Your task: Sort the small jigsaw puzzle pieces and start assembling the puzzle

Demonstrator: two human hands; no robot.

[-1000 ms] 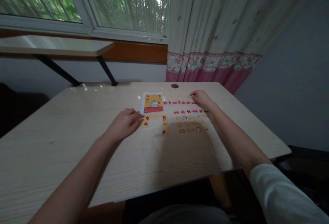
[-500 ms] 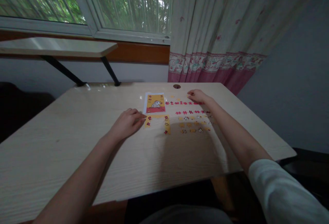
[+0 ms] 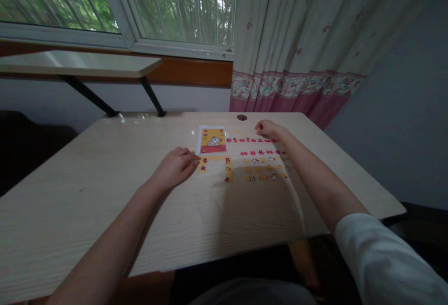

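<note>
My left hand (image 3: 175,166) lies on the wooden table (image 3: 105,188), fingers loosely curled, with its fingertips touching the left end of a partly joined yellow puzzle border (image 3: 216,164). Just behind that border lies a small picture card (image 3: 212,140) in yellow and red with a white animal. My right hand (image 3: 266,128) is at the far end of rows of loose red and yellow puzzle pieces (image 3: 261,158), fingers pinched together over a small piece that I cannot make out clearly.
A round cable hole (image 3: 241,117) sits at the table's far edge. Behind stand a second tabletop on black legs (image 3: 80,65), a window and a flowered curtain (image 3: 297,39). The table's right edge drops off near my right elbow.
My right hand has drawn slightly back and left along the top row of pieces. My left hand has stayed at the border's left end. The view has shifted a little.
</note>
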